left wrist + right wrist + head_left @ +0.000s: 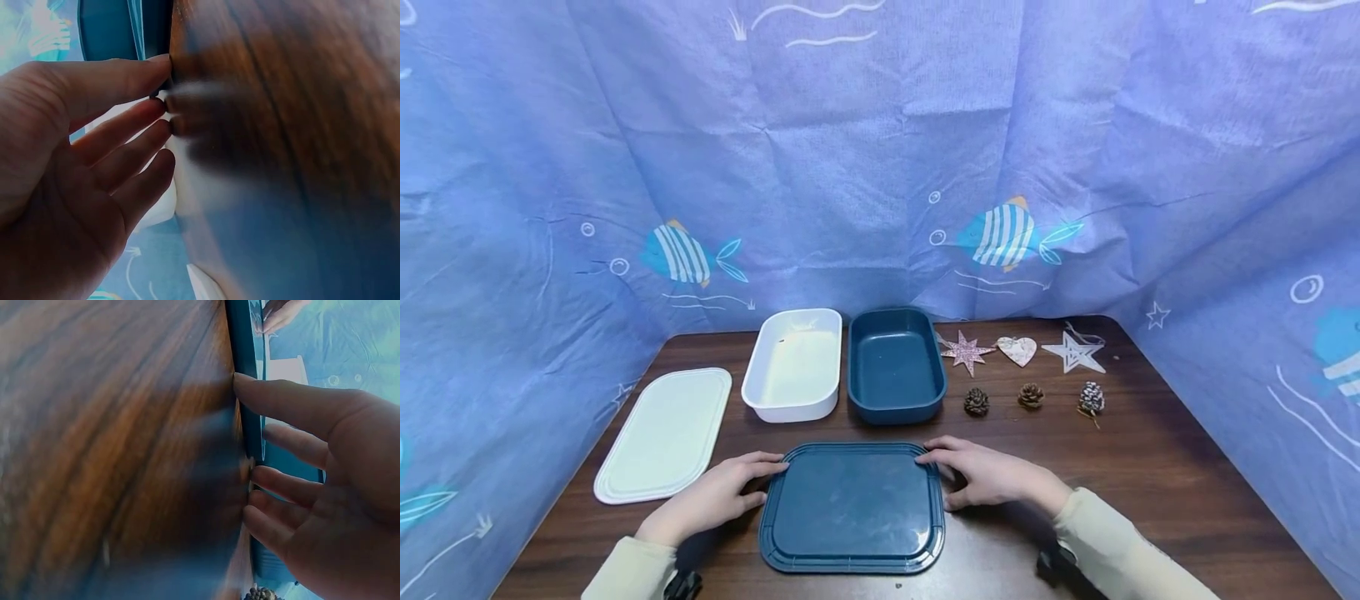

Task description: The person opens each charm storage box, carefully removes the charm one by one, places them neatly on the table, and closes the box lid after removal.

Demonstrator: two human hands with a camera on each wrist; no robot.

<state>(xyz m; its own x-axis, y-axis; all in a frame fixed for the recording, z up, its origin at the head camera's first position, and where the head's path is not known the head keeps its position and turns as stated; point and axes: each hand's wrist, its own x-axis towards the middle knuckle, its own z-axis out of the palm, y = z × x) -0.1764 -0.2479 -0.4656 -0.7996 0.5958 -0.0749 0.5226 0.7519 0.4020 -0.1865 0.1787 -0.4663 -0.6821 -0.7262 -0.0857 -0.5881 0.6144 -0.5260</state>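
A dark blue rectangular lid with rounded corners and a grooved rim lies on the table in front of the person. At its left side is the left hand, index fingertip on the upper left rim and thumb close by the left edge. The right hand touches the lid's upper right corner with a forefinger, its thumb against the right edge. Relaxed, slightly bent fingers show on the left hand in its wrist view. In the right wrist view, the thumb meets the lid's side, the other fingers spread loosely.
Behind the lid stand a white box and a dark blue box, both uncovered. A white lid lies left. Right of the boxes are a pink star, a heart, a white star and several pine cones.
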